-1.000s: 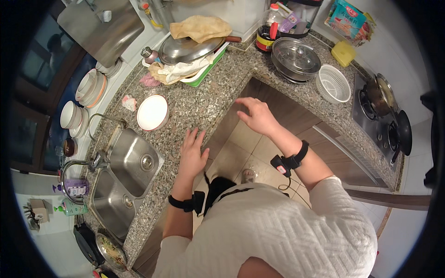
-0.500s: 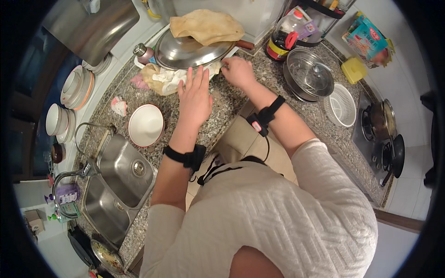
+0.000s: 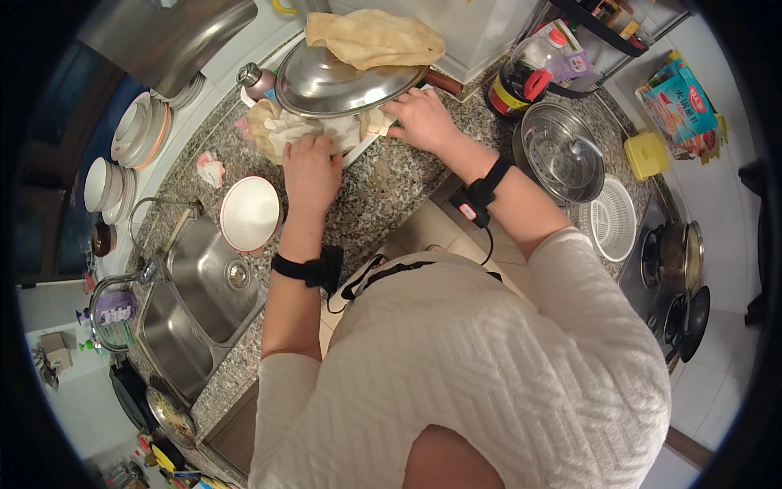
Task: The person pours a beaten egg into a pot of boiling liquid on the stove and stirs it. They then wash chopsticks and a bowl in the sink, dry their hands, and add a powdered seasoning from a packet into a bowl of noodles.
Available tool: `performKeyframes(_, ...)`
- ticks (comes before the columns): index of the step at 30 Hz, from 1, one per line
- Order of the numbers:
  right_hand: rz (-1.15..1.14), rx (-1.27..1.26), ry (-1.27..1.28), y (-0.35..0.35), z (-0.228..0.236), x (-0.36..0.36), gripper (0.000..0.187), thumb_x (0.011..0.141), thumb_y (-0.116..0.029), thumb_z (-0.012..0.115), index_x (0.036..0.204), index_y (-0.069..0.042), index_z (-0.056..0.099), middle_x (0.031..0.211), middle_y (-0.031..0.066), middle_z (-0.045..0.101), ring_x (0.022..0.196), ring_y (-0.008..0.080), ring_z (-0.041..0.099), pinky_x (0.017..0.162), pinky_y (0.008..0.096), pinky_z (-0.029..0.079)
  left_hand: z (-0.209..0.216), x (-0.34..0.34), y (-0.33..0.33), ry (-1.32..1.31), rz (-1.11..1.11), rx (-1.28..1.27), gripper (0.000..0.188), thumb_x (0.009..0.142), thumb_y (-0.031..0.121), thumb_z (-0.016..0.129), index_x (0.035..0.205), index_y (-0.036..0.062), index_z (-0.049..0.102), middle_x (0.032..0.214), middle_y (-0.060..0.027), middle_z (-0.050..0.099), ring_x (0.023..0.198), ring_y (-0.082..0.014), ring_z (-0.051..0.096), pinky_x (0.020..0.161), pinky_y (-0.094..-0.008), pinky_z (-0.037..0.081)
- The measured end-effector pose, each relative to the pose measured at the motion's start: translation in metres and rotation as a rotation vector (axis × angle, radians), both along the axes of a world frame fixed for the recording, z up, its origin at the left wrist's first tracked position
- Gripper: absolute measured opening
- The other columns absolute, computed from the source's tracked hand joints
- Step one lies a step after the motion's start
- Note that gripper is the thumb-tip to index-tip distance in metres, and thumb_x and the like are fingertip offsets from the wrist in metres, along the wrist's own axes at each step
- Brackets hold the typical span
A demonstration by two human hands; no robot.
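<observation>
A pale cloth (image 3: 281, 134), crumpled white and tan, lies along the near side of a large domed metal lid (image 3: 346, 85). My left hand (image 3: 314, 169) is closed on the near edge of this cloth, fingers bent and close together. At the cloth's right end, by the rim of the lid, my right hand (image 3: 425, 122) pinches its edge between thumb and fingers. A tan cloth (image 3: 376, 39) is draped over the top of the lid. Part of a white tray (image 3: 362, 148) shows under the cloth. What sits beneath the lid is hidden.
A white bowl (image 3: 250, 213) stands near the double sink (image 3: 216, 285) on the left. To the right are a dark sauce bottle (image 3: 528, 77), a steel pot (image 3: 562, 151), a white colander (image 3: 611, 216) and a stove (image 3: 652, 273). A metal flask (image 3: 257, 80) stands left of the lid.
My left hand has gone from spread fingers to a bent grip on the cloth, moving slightly left. My right hand stays by the lid's rim. The view has shifted a little.
</observation>
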State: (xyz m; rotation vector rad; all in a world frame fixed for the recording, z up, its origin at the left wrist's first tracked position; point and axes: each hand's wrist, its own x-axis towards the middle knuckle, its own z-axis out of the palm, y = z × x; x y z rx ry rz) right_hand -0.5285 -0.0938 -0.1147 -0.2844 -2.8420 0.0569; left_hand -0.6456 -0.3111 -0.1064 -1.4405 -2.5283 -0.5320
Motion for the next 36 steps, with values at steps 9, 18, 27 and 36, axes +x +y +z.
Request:
performKeyframes(9, 0.254, 0.078, 0.026, 0.02, -0.017, 0.0, 0.032, 0.09, -0.032, 0.064, 0.122, -0.03, 0.069, 0.116, 0.0005, 0.066, 0.105, 0.0208, 0.063, 0.091, 0.037, 0.049, -0.009, -0.022, 0.025, 0.191, 0.116, 0.101, 0.02, 0.083, 0.021, 0.069, 0.101, 0.0138, 0.074, 0.09, -0.0068, 0.065, 0.095, -0.0267, 0.062, 0.097, -0.0472, 0.042)
performKeyframes(18, 0.358, -0.43, 0.303, 0.025, -0.008, 0.003, 0.018, 0.093, -0.016, 0.065, 0.107, -0.011, 0.074, 0.118, 0.0062, 0.07, 0.114, 0.0267, 0.064, 0.099, 0.0396, 0.051, 0.001, -0.034, 0.031, 0.25, 0.217, 0.192, 0.017, 0.084, 0.02, 0.067, 0.098, 0.0146, 0.076, 0.085, -0.0048, 0.066, 0.089, -0.0259, 0.063, 0.092, -0.0447, 0.042)
performKeyframes(27, 0.071, -1.24, 0.633, 0.02, 0.008, 0.034, 0.022, 0.098, -0.014, 0.062, 0.113, 0.0, 0.07, 0.11, 0.0052, 0.072, 0.1, 0.0103, 0.063, 0.091, 0.0259, 0.049, -0.007, -0.054, 0.031, 0.198, 0.265, 0.144, 0.015, 0.083, 0.018, 0.065, 0.094, 0.0154, 0.075, 0.087, -0.0047, 0.068, 0.091, -0.0263, 0.063, 0.09, -0.0443, 0.042)
performKeyframes(36, -0.084, -1.258, 0.76, -0.01, 0.089, 0.034, 0.023, 0.095, -0.021, 0.068, 0.107, -0.002, 0.073, 0.083, -0.0009, 0.069, 0.071, 0.0057, 0.063, 0.059, 0.0202, 0.049, 0.003, -0.033, 0.02, 0.096, 0.167, 0.073, 0.029, 0.078, 0.013, 0.066, 0.107, 0.0097, 0.07, 0.112, -0.0071, 0.064, 0.115, -0.0262, 0.056, 0.102, -0.0491, 0.036)
